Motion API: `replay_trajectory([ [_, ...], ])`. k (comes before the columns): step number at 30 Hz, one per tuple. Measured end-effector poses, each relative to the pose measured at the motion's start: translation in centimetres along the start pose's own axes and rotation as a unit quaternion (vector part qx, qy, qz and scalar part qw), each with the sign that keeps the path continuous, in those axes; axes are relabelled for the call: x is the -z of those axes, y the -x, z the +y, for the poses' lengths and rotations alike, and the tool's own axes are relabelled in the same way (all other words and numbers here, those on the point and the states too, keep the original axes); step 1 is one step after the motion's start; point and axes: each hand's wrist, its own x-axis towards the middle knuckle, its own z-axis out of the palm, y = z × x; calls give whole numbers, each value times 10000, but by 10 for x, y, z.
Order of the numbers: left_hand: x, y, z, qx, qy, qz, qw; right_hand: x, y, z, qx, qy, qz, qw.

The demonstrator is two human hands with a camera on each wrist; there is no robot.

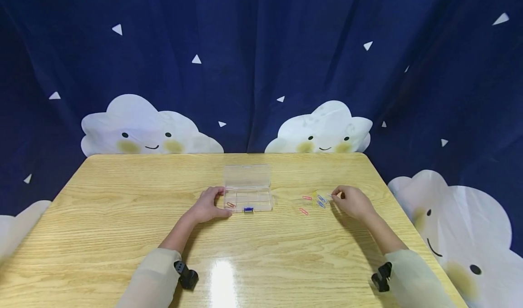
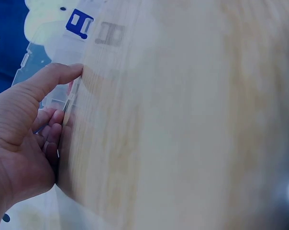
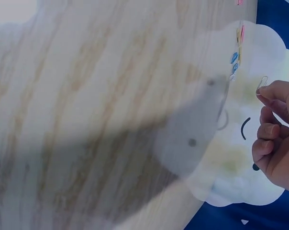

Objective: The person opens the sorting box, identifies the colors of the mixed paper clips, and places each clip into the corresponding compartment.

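A clear plastic box (image 1: 261,204) lies on the table with its lid raised at the back and a blue latch (image 1: 248,210) in front. My left hand (image 1: 208,206) grips the box's left end, thumb at the front corner and fingers farther back. Inside the left compartment are red paper clips (image 1: 230,205). Off to the right, my right hand (image 1: 354,203) pinches a whitish paper clip (image 3: 263,83) between thumb and forefinger, held up in the right wrist view. Just left of that hand lie blue paper clips (image 1: 321,201), yellow ones (image 1: 314,198) and pink ones (image 1: 303,211).
The wooden table (image 1: 261,253) ends at a dark blue curtain (image 1: 229,72) printed with clouds. Small black cameras (image 1: 187,276) sit on both wrists. Bare wood separates the box from the loose clips.
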Motion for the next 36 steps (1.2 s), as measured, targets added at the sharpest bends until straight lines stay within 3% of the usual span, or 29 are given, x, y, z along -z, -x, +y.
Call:
replay_trajectory([
  [13,1,0,2,19,7,26,10000,2,-3,-18,151,-51,113,9998],
  [36,0,1,1,-22,53,11,10000,-4,-2,-51,431,-294,-21,9986],
])
